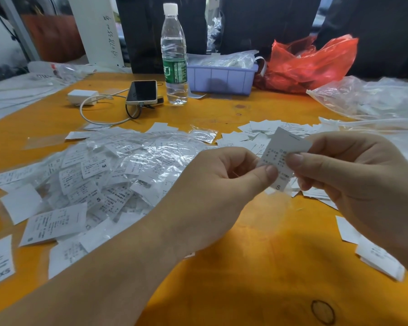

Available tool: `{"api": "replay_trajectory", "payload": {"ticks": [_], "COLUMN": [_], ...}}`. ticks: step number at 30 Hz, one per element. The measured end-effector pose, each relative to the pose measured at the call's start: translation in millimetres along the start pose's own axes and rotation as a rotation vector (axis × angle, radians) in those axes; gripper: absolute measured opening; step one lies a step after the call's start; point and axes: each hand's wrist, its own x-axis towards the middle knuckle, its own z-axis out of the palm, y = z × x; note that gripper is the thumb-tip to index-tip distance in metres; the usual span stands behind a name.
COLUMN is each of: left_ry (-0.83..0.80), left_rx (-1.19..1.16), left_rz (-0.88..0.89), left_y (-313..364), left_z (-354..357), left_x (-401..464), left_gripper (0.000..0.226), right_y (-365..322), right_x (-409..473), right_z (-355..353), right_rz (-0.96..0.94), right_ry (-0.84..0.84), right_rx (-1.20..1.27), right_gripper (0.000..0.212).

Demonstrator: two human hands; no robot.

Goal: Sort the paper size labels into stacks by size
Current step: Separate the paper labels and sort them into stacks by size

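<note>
Both hands hold one white paper label above the orange table; an "S" is printed near its lower end. My left hand pinches its left edge between thumb and fingers. My right hand pinches its right side with the thumb on top. A big heap of loose labels and clear plastic sleeves lies to the left, with M, S and XS prints showing. A flatter spread of labels lies behind the hands. A few labels lie at the right edge.
At the back stand a water bottle, a phone with a white charger and cable, a purple bin, a red plastic bag and clear bags. Bare orange tabletop lies in front.
</note>
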Motion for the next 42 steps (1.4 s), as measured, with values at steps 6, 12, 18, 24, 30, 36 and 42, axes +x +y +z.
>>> {"api": "replay_trajectory", "payload": {"ticks": [6,12,18,24,30,36,42], "left_ry": [0.031,-0.021,-0.037,-0.021,-0.015,0.059,0.176], "left_rx": [-0.026,-0.016,-0.02,-0.003,-0.002,0.031,0.113], "left_rz": [-0.035,-0.011,-0.01,0.027,0.003,-0.019,-0.049], "left_y": [-2,-6,-8,-7,-5,-4,-3], "left_z": [-1,-1,-1,-3,-2,-4,-7], "left_x": [2,3,3,2,1,3,4], "left_gripper": [0.026,0.017,0.011,0.008,0.007,0.012,0.038], "right_y": [-2,-3,-3,-2,-6,-2,4], "right_x": [2,2,2,-1,2,-1,-1], "right_z": [0,-1,0,6,3,14,17], "right_rz": [0.06,0.091,0.071,0.075,0.07,0.078,0.187], "right_ry": [-0.103,-0.107,-0.131,-0.216,-0.102,-0.005,0.067], "right_rx": [-0.047,-0.098,-0.096,-0.068,0.006,0.113,0.252], "right_gripper": [0.011,0.021,0.022,0.016,0.021,0.024,0.024]}}
